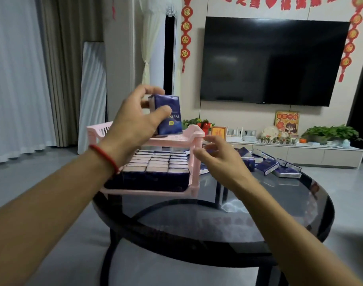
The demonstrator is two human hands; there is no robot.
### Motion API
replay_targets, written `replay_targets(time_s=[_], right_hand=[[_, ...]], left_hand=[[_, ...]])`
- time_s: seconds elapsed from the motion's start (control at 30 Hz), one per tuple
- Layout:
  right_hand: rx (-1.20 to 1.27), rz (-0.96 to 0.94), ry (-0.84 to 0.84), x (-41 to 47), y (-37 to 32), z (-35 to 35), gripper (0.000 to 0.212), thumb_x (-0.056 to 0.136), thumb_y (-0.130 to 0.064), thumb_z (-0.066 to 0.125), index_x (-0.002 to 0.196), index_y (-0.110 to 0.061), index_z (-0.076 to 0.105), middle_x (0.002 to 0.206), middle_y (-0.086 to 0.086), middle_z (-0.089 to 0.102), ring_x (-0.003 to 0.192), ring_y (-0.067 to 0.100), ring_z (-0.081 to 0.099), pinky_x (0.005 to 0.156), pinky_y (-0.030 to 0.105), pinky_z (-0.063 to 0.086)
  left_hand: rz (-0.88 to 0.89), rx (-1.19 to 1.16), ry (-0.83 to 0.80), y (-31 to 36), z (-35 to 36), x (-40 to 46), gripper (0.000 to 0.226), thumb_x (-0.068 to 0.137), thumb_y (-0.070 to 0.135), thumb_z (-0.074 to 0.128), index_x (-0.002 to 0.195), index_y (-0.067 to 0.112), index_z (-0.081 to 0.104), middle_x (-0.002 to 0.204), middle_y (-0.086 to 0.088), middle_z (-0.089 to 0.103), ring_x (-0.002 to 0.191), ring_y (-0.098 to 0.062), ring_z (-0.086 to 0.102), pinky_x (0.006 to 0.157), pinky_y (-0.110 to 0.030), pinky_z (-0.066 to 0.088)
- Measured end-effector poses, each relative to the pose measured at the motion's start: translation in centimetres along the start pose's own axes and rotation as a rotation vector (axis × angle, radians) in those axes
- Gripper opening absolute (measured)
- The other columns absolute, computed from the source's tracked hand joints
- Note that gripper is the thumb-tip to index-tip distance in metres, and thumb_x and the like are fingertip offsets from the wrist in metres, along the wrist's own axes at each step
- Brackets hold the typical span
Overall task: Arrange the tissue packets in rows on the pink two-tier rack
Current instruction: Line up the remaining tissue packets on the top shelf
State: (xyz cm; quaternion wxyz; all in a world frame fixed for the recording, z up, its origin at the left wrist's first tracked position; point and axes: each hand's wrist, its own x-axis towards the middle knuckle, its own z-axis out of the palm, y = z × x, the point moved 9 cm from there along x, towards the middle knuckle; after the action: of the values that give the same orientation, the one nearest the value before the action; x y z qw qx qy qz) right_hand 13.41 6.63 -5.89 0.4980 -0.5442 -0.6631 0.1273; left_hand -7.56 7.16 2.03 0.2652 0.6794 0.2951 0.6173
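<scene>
I pinched one packet (pixel 168 114) upright in my left hand (pixel 133 120) over the rack's (pixel 194 131) top tier to start a row; my right hand (pixel 215 159) hung loose and held nothing.

Glossy dark glass table (pixel 259 213), matt pink plastic rack (pixel 194 162), shiny blue packet wrapper (pixel 169 114)

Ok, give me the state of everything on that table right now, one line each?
Pink plastic two-tier rack: upright on the table.
Lower tier: filled with rows of packets.
Upper tier: mostly bare.
Dark blue tissue packet: upright, held over the upper tier.
Left hand: grips that packet.
Right hand: open, holding nothing.
Loose blue tissue packets: scattered on the table.
Round dark glass table: bearing the rack.
</scene>
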Motion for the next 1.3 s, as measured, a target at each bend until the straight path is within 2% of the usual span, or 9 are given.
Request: replay_targets(time_s=[0.13,0.27,0.4,0.53,0.7,0.9,1.03,1.17,1.3], right_hand=[[-0.074,-0.042,-0.046,1.1,1.3,2.3,0.047,0.098,-0.045,0.062,0.138,-0.024,0.048,0.105,-0.005,0.069,0.092,0.007,0.067,0.085,0.037,0.06],[-0.061,-0.055,0.011,0.5,3.1,2.9,0.04,0.099,-0.052,0.057,0.125,-0.022,0.056,0.093,-0.005,0.073,0.085,0.009,0.071,0.082,0.042,0.061],[-0.066,-0.09,-0.006,0.1,2.8,3.3,0.029,0.104,-0.044,0.051,0.11,-0.016,0.058,0.091,-0.002,0.073,0.082,0.013,0.071,0.079,0.046,0.059],[-0.084,-0.099,-0.002,-0.1,2.7,3.4,0.027,0.105,-0.042,0.051,0.108,-0.016,0.058,0.09,-0.003,0.071,0.081,0.013,0.07,0.076,0.044,0.06],[-0.048,-0.091,-0.017,-0.1,2.9,3.5,0.03,0.104,-0.043,0.05,0.116,-0.017,0.058,0.097,-0.001,0.073,0.087,0.015,0.071,0.081,0.046,0.06],[-0.027,-0.089,-0.005,0.0,3.1,3.5,0.029,0.104,-0.044,0.05,0.114,-0.018,0.058,0.095,-0.002,0.073,0.086,0.016,0.071,0.079,0.049,0.06],[-0.015,-0.099,-0.007,0.0,3.3,3.6,0.029,0.104,-0.044,0.05,0.115,-0.018,0.059,0.093,-0.004,0.073,0.086,0.014,0.071,0.079,0.047,0.06],[-0.008,-0.096,-0.018,0.0,3.4,3.7,0.028,0.104,-0.044,0.049,0.116,-0.02,0.058,0.096,-0.004,0.072,0.088,0.014,0.071,0.079,0.04,0.061],[-0.001,-0.094,-0.014,0.1,3.6,3.7,0.027,0.105,-0.044,0.048,0.113,-0.02,0.058,0.093,-0.006,0.072,0.087,0.012,0.07,0.08,0.044,0.061]], left_hand=[[-0.056,0.113,-0.017,-1.5,1.0,4.8,0.033,0.093,-0.003,0.066,0.122,0.014,0.06,0.093,-0.001,0.064,0.067,-0.004,0.069,0.052,-0.021,0.057],[-0.153,0.161,-0.144,-5.4,3.5,7.3,0.044,0.093,-0.004,0.067,0.131,0.015,0.058,0.103,-0.005,0.066,0.089,-0.019,0.067,0.062,-0.026,0.059],[-0.293,0.148,-0.234,-7.8,5.5,8.1,0.054,0.096,-0.003,0.065,0.146,0.011,0.052,0.12,-0.008,0.064,0.106,-0.021,0.062,0.088,-0.038,0.053],[-0.351,0.087,-0.289,-8.7,6.7,8.5,0.053,0.096,-0.009,0.061,0.146,0.007,0.052,0.122,-0.009,0.063,0.11,-0.022,0.063,0.072,-0.029,0.049],[-0.445,0.186,-0.408,-9.7,7.3,8.4,0.047,0.096,-0.008,0.062,0.138,0.011,0.055,0.131,-0.015,0.061,0.121,-0.033,0.061,0.093,-0.05,0.057],[-0.413,0.312,-0.512,-9.7,8.2,8.6,0.074,0.085,-0.021,0.065,0.146,0.015,0.043,0.123,-0.012,0.054,0.12,-0.032,0.055,0.095,-0.043,0.054],[-0.391,0.355,-0.536,-10.4,8.7,8.9,0.084,0.087,-0.013,0.07,0.154,0.021,0.034,0.139,-0.014,0.049,0.127,-0.032,0.052,0.1,-0.041,0.053],[-0.358,0.441,-0.577,-10.5,8.8,9.1,0.088,0.088,-0.006,0.074,0.157,0.025,0.029,0.138,-0.011,0.047,0.126,-0.033,0.054,0.104,-0.047,0.054],[-0.341,0.442,-0.579,-10.6,8.6,9.5,0.081,0.088,-0.002,0.076,0.153,0.023,0.033,0.134,-0.01,0.052,0.123,-0.032,0.056,0.104,-0.05,0.054]])
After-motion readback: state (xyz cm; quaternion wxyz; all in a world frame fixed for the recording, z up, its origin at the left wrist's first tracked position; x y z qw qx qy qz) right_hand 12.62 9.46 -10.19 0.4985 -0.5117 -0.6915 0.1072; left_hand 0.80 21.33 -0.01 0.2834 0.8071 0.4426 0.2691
